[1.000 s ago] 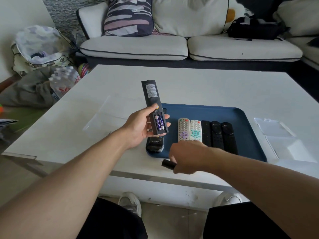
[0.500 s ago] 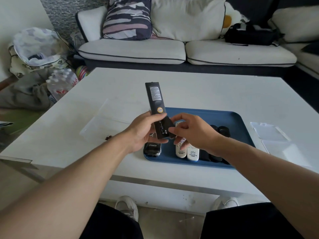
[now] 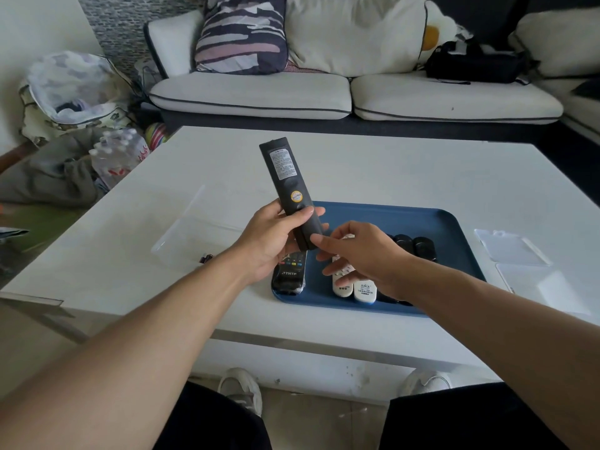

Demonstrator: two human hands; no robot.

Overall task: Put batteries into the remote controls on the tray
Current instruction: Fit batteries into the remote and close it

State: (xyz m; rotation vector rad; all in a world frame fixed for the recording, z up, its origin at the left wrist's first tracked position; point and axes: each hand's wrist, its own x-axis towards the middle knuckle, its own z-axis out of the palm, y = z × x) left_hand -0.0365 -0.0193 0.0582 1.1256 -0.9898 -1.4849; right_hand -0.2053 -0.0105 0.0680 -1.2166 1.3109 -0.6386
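Note:
My left hand point(image 3: 271, 240) grips a long black remote point(image 3: 285, 180) back side up above the blue tray point(image 3: 406, 219); its battery cover is on and no batteries show. My right hand point(image 3: 363, 254) hovers just right of the remote's lower end, thumb tip touching it, fingers relaxed and empty. On the tray lie a black THTF remote point(image 3: 290, 276), two white remotes point(image 3: 354, 287) and several black remotes point(image 3: 414, 245), partly hidden by my right hand. A loose battery point(image 3: 205, 257) lies on the table left of the tray.
The white coffee table point(image 3: 373, 170) carries a clear plastic lid point(image 3: 194, 235) at the left and clear plastic packaging point(image 3: 513, 248) at the right. A sofa with cushions stands behind. Bags and a pack of water bottles point(image 3: 117, 157) sit on the floor at the left.
My right hand picked up the black cover from the table's front edge and fitted it over the open battery bay. The batteries are now hidden and the right hand has eased off.

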